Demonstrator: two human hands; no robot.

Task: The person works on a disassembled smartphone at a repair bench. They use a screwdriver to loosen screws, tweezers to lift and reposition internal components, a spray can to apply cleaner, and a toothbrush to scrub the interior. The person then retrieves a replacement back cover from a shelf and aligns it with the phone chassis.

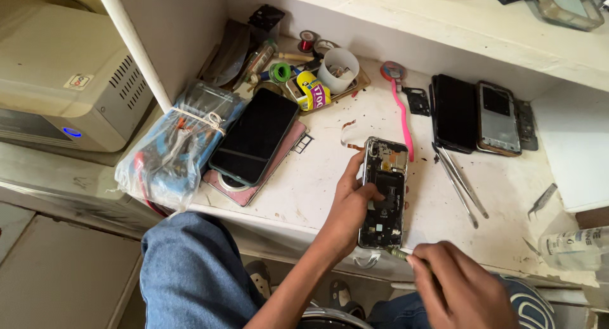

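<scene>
Left hand [351, 205] clasps the opened phone [383, 193] on the desk [304, 189]; right hand [460, 291] pinches a slim tool [399, 253] at its lower edge. Disassembly appears under way, calling for steady prying just beside the left grip.

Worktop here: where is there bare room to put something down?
Bare white worktop lies between the black phone and the opened phone, and right of the tweezers. The back by the white cup is crowded.
</scene>
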